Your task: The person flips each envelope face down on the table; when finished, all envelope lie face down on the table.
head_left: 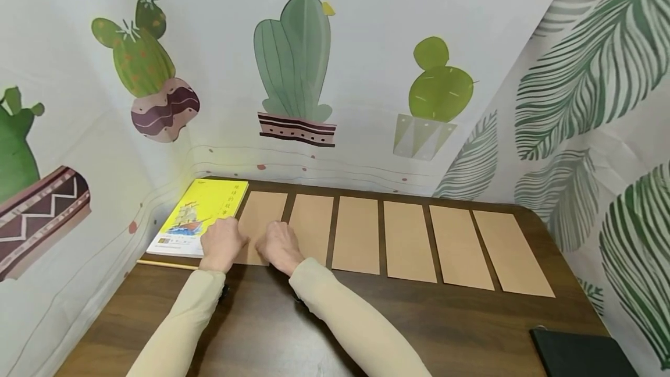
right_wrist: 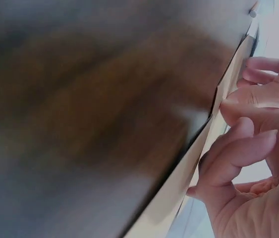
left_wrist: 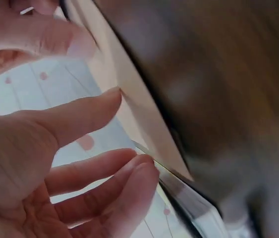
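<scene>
Both hands are at the leftmost brown paper card [head_left: 262,208] in the head view. My left hand [head_left: 222,243] is at its left side, overlapping the corner of a yellow book [head_left: 217,202]. My right hand [head_left: 280,246] is at the card's right side, near the neighbouring card [head_left: 313,223]. In the left wrist view, the left thumb's tip meets the brown card [left_wrist: 139,106], with the other fingers loosely bent and apart from the thumb. The right wrist view has the right hand [right_wrist: 238,183] with bent fingers, fingertips right at the card edge.
Several more brown cards continue rightward in a row, up to the last card [head_left: 513,252]. A thin wooden stick [head_left: 164,263] lies in front of the book. At the lower right is a flat black object [head_left: 581,354]. A printed cloth [head_left: 366,74] hangs behind the wooden table [head_left: 471,330].
</scene>
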Motion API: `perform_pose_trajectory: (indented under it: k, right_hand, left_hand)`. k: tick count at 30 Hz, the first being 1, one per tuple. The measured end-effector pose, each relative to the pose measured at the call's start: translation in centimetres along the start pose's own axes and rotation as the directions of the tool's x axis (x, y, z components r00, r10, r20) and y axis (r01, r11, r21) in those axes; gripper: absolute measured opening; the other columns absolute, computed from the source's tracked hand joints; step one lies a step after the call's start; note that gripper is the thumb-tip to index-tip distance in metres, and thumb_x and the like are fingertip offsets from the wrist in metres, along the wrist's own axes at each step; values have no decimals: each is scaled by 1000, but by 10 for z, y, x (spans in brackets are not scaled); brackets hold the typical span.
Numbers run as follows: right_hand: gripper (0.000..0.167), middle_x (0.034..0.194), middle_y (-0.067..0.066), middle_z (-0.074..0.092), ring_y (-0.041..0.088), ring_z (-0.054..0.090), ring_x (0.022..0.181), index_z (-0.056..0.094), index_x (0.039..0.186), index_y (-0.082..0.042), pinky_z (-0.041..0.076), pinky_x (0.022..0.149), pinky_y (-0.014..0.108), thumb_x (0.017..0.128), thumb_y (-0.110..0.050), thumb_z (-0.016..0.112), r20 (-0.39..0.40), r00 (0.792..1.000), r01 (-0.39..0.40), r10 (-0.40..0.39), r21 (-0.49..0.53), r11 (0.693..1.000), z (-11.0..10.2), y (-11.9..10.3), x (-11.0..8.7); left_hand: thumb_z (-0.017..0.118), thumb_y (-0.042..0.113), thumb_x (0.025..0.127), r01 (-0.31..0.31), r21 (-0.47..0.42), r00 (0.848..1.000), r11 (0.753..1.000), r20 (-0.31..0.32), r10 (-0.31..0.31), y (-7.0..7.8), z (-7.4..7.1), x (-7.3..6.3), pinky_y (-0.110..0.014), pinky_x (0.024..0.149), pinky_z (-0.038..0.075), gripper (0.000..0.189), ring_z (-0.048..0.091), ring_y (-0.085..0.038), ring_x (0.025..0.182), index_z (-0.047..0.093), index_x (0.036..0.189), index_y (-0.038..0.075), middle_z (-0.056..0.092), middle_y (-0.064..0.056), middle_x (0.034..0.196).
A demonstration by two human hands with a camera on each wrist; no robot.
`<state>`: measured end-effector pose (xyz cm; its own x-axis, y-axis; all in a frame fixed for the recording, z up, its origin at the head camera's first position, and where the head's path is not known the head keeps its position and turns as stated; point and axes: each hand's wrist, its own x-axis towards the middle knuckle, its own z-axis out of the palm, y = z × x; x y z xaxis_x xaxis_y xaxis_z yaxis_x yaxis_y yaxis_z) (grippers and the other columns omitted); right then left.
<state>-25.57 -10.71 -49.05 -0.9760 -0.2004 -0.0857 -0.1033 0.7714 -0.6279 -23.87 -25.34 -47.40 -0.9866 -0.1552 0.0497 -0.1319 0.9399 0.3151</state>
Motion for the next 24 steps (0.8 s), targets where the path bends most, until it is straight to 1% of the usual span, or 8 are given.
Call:
perform_pose_trajectory:
  k: [2, 3, 5, 7, 8, 13, 19, 24]
  right_hand:
    - [33, 63, 1, 54, 14, 48, 56, 63, 66, -10, 43, 49, 27, 91, -22, 81, -17, 1000, -13, 13, 17, 1000, -2, 1, -3]
    - [26, 61, -1, 52, 12, 46, 53, 72, 81, -5, 41, 47, 26, 93, -26, 81, -17, 1000, -17, 18, 39, 999, -4, 2, -5]
    - [43, 60, -2, 50, 11, 45, 50, 73, 114, 4, 38, 44, 25, 95, -34, 82, -29, 999, -14, 16, 80, 997, -12, 3, -12]
    - [65, 58, -3, 48, 10, 43, 47, 61, 142, 8, 36, 42, 25, 97, -35, 80, -38, 999, 8, -3, 108, 994, -23, 6, -18]
    - [73, 58, -3, 48, 10, 42, 45, 55, 150, 10, 35, 40, 24, 99, -36, 79, -41, 999, 22, -17, 119, 993, -30, 7, -21]
    - [77, 60, -4, 50, 10, 42, 45, 48, 158, 6, 38, 44, 24, 102, -39, 76, -83, 994, 76, -64, 156, 985, -66, 19, -31]
    - [59, 51, -9, 45, 5, 34, 39, 58, 151, 2, 29, 38, 21, 105, -32, 73, -153, 983, 130, -102, 186, 974, -100, 41, -49]
    - [45, 72, -1, 63, 8, 51, 55, 67, 138, 3, 44, 53, 24, 104, -26, 73, -232, 959, 185, -161, 84, 979, -121, 72, -65]
  left_hand:
    - [83, 22, 89, -11, -13, 1000, 1000, -29, 10, 2, 1, -3, -53, 55, 54, 28, 71, -43, 70, 74, 85, -5, 75, -27, 83]
    - [82, 23, 90, -15, -22, 999, 1000, -44, 14, 3, 1, -5, -54, 56, 55, 29, 72, -45, 72, 76, 88, -5, 76, -28, 86]
    - [79, 26, 94, -37, -52, 995, 998, -95, 32, 6, 0, -9, -56, 60, 57, 31, 74, -47, 76, 78, 94, -5, 78, -28, 92]
    - [76, 27, 97, -72, -83, 987, 994, -152, 58, 8, -2, -12, -58, 65, 60, 34, 76, -48, 83, 80, 105, -6, 80, -28, 100]
    - [75, 28, 98, -89, -96, 982, 991, -174, 71, 9, -3, -13, -58, 68, 61, 36, 76, -49, 86, 79, 111, -6, 81, -28, 105]
    - [73, 27, 99, -166, -146, 957, 975, -261, 124, 15, -6, -14, -58, 71, 62, 33, 78, -44, 87, 81, 111, -3, 82, -22, 99]
    - [75, 27, 98, -206, -184, 935, 961, -325, 138, 21, -4, -18, -58, 74, 62, 30, 78, -42, 90, 82, 110, 0, 83, -21, 100]
    - [76, 28, 97, -239, -187, 919, 953, -359, 160, 23, -1, -23, -59, 72, 62, 31, 78, -42, 91, 82, 109, 1, 82, -20, 102]
